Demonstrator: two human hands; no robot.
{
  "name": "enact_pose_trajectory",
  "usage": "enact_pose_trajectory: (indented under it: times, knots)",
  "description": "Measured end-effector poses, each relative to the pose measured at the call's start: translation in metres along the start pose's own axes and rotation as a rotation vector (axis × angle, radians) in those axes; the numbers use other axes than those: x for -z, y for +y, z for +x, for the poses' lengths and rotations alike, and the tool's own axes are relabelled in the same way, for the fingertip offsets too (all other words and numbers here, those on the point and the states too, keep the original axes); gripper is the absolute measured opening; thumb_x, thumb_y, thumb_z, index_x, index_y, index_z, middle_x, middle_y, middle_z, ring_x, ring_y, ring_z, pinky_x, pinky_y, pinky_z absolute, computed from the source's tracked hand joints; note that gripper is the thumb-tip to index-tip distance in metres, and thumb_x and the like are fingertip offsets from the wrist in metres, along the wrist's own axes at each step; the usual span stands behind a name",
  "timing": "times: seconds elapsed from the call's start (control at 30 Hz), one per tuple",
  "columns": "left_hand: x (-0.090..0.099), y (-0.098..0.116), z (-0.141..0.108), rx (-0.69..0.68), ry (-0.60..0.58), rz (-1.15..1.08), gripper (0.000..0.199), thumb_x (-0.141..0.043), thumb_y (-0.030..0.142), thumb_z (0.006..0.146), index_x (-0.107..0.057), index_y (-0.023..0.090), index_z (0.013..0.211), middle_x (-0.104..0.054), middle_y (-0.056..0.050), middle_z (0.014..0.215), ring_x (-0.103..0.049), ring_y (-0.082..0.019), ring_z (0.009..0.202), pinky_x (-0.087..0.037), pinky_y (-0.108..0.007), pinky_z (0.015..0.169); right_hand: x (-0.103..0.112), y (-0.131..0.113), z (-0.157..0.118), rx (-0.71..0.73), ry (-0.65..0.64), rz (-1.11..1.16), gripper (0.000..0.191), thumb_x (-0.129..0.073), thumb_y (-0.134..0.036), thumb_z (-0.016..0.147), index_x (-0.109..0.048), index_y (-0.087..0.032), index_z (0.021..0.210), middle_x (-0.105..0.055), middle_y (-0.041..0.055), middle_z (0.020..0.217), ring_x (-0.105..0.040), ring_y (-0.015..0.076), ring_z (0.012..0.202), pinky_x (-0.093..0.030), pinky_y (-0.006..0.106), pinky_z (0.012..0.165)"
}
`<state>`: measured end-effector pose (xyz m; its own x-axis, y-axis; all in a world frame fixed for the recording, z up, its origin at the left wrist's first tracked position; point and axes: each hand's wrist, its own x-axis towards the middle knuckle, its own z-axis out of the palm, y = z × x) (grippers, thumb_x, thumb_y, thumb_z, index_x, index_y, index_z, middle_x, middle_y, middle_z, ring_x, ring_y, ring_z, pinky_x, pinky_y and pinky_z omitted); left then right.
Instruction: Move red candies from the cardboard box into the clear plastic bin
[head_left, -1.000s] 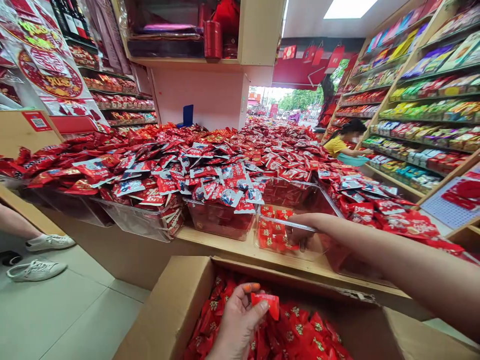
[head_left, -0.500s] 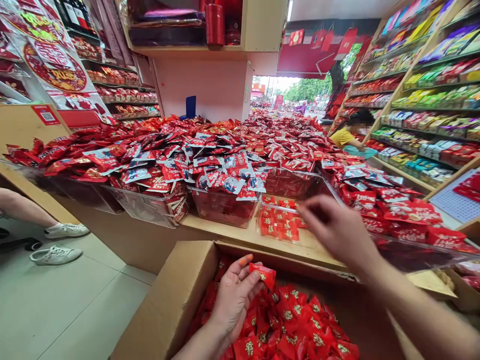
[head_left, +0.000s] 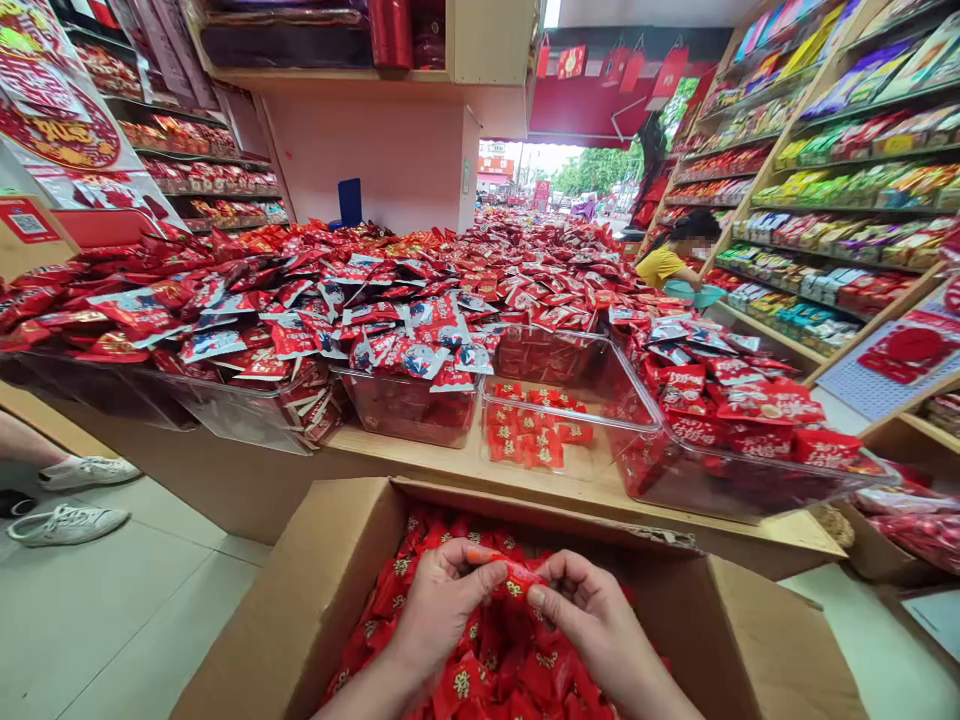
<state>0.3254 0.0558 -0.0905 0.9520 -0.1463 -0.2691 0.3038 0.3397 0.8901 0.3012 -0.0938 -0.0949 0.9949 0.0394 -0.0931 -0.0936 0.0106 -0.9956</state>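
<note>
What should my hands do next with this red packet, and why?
Probably set the packet in the sparse clear bin with the right hand: it and the left hand pinch the packet, and matching packets cover only part of the floor.

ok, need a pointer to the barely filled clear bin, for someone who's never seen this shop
Start at the open cardboard box, then go to the counter edge just beyond. The bin stands there, between a left bin and right bin. Those are heaped; its red packets lie low.
</note>
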Motion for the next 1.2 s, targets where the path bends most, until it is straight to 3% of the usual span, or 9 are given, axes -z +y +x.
enact_pose_trajectory:
  times: [0.17, 0.27, 0.37, 0.43, 0.53, 0.67, 0.8, 0.9, 1.2]
  knots:
    - [-0.004, 0.006, -0.004, -0.093, -0.024, 0.044, 0.01, -0.069, 0.022, 0.062, -0.063, 0.015, 0.066, -0.065, 0.001, 0.067, -0.056, -0.009, 0.065, -0.044, -0.018, 0.06, 0.005, -0.003, -0.005, 0.457, 0.054, -0.438, 0.011, -0.046, -0.021, 0.08, -0.055, -0.017, 0.076, -0.055, 0.0038, 0.073, -0.051, 0.0136, 0.068, -0.042, 0.024, 0.062]
    - [-0.005, 0.006, -0.008, 0.058, -0.106, -0.081, 0.021, -0.058, 0.03, 0.073, -0.058, 0.019, 0.091, -0.065, -0.004, 0.089, -0.057, -0.011, 0.073, -0.045, -0.021, 0.059, 0.006, -0.001, -0.008, 0.693, 0.037, -0.594, 0.019, -0.041, -0.008, 0.08, -0.055, -0.019, 0.086, -0.055, 0.0055, 0.081, -0.052, 0.0133, 0.073, -0.044, 0.024, 0.062]
    - [-0.004, 0.006, -0.009, 0.127, -0.157, -0.14, 0.027, -0.061, 0.022, 0.072, -0.052, 0.018, 0.097, -0.065, -0.006, 0.091, -0.057, -0.009, 0.07, -0.043, -0.019, 0.058, 0.005, 0.002, -0.011, 0.757, 0.002, -0.661, 0.024, -0.042, -0.005, 0.079, -0.056, -0.02, 0.091, -0.055, 0.007, 0.088, -0.052, 0.0142, 0.08, -0.045, 0.025, 0.067]
    - [-0.004, 0.005, -0.009, 0.076, -0.167, -0.111, 0.031, -0.064, 0.015, 0.068, -0.052, 0.017, 0.097, -0.065, -0.006, 0.091, -0.058, -0.01, 0.077, -0.044, -0.02, 0.067, 0.003, 0.003, -0.012, 0.707, 0.014, -0.589, 0.023, -0.043, -0.007, 0.079, -0.056, -0.02, 0.092, -0.054, 0.008, 0.094, -0.052, 0.0159, 0.088, -0.045, 0.027, 0.074]
    - [-0.004, 0.003, -0.008, -0.029, -0.166, -0.047, 0.034, -0.065, 0.013, 0.065, -0.054, 0.018, 0.096, -0.064, -0.005, 0.091, -0.057, -0.014, 0.088, -0.042, -0.027, 0.081, -0.002, 0.004, -0.012, 0.421, 0.133, -0.277, 0.021, -0.046, -0.019, 0.08, -0.052, -0.021, 0.099, -0.055, 0.0079, 0.098, -0.053, 0.0175, 0.09, -0.046, 0.03, 0.076]
    - [-0.005, 0.0, -0.009, -0.058, -0.156, 0.019, 0.035, -0.069, 0.012, 0.059, -0.058, 0.02, 0.092, -0.063, -0.002, 0.088, -0.056, -0.014, 0.088, -0.043, -0.025, 0.08, -0.011, 0.003, -0.009, 0.106, 0.163, 0.017, 0.025, -0.059, -0.035, 0.071, -0.058, -0.018, 0.09, -0.061, 0.0064, 0.084, -0.057, 0.0181, 0.077, -0.048, 0.028, 0.067]
    - [-0.006, 0.0, -0.01, 0.049, -0.077, 0.03, 0.023, -0.072, 0.016, 0.055, -0.061, 0.017, 0.075, -0.064, 0.001, 0.071, -0.057, -0.011, 0.071, -0.045, -0.021, 0.069, -0.012, 0.002, -0.008, 0.07, 0.144, 0.043, 0.023, -0.063, -0.038, 0.066, -0.061, -0.016, 0.073, -0.061, 0.0048, 0.069, -0.055, 0.0172, 0.066, -0.045, 0.027, 0.061]
    - [-0.007, 0.001, -0.011, 0.041, -0.053, 0.043, 0.015, -0.073, 0.019, 0.054, -0.061, 0.015, 0.062, -0.064, 0.001, 0.063, -0.054, -0.009, 0.062, -0.043, -0.02, 0.063, -0.011, 0.002, -0.009, 0.099, 0.152, 0.045, 0.021, -0.063, -0.037, 0.066, -0.061, -0.016, 0.068, -0.06, 0.0033, 0.066, -0.052, 0.0152, 0.064, -0.043, 0.025, 0.058]
    - [-0.011, -0.002, -0.008, 0.074, -0.011, -0.134, 0.014, -0.073, 0.021, 0.055, -0.062, 0.015, 0.061, -0.063, 0.002, 0.06, -0.052, -0.008, 0.058, -0.041, -0.019, 0.059, -0.012, 0.001, -0.008, 0.063, 0.193, 0.126, 0.023, -0.064, -0.037, 0.065, -0.056, -0.015, 0.063, -0.055, 0.0013, 0.064, -0.048, 0.012, 0.061, -0.042, 0.022, 0.057]
